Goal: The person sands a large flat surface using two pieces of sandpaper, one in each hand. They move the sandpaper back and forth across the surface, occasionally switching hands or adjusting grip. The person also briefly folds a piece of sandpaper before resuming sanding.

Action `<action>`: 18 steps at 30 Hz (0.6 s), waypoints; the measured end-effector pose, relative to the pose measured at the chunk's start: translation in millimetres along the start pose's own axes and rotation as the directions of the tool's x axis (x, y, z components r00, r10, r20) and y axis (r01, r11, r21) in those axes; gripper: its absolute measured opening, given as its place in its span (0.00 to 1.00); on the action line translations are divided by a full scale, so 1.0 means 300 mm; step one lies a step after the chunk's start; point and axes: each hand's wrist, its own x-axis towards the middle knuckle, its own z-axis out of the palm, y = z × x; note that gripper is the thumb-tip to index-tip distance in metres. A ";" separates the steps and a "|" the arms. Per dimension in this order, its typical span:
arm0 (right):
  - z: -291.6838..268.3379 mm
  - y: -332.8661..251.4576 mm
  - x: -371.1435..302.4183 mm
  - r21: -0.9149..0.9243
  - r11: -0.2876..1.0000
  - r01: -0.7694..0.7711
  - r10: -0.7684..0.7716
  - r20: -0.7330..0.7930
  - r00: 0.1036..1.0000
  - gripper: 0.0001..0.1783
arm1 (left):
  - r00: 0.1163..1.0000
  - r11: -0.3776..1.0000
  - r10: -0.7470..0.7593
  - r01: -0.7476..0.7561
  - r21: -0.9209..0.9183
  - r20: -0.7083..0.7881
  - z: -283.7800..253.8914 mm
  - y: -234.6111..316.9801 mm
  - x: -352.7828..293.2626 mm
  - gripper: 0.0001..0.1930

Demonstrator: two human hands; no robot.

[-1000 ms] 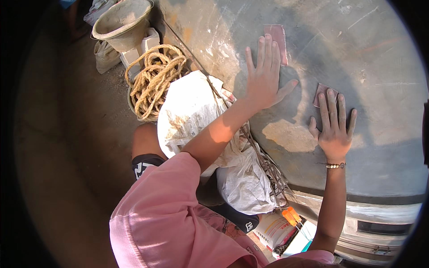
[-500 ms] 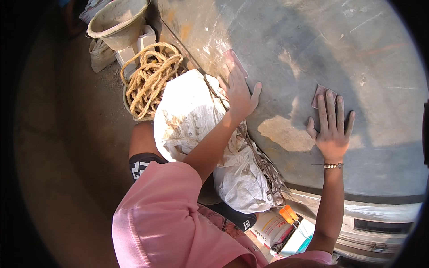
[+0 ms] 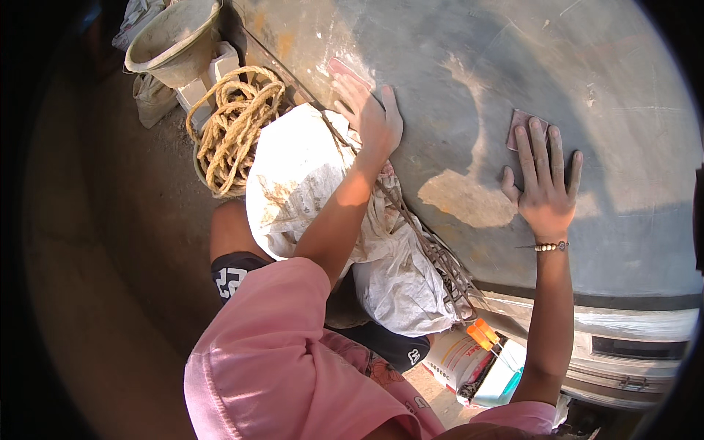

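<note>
Across the grey panel (image 3: 440, 110), both hands are lying palm down, curled around nothing. Near the panel's left edge, the left hand (image 3: 372, 123) is resting with straight fingers close together and thumb apart, partly over the left sandpaper (image 3: 347, 70), which is showing past the fingertips. Well to the right, the right hand (image 3: 545, 192) is lying with fingers fanned, partly covering the right sandpaper (image 3: 516, 130). Beneath the left forearm, a white sack (image 3: 290, 161) is bulging; beside it, rope (image 3: 233, 132) is lying coiled, and a basin (image 3: 180, 45) is standing beyond.
</note>
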 end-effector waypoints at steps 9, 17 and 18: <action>0.002 0.014 -0.029 0.039 0.999 -0.033 0.033 -0.004 0.999 0.31 | 0.544 0.543 0.839 -0.839 -0.026 -0.029 -0.122 0.495 0.049 0.56; -0.036 0.015 0.000 0.097 0.962 -0.254 0.264 -0.105 0.959 0.34 | 0.417 0.420 0.900 -0.907 0.003 0.124 -0.137 0.412 0.095 0.53; -0.062 0.041 0.011 0.082 0.960 -0.266 0.275 -0.134 0.952 0.35 | 0.343 0.354 0.929 -0.933 -0.063 0.140 -0.153 0.442 0.065 0.53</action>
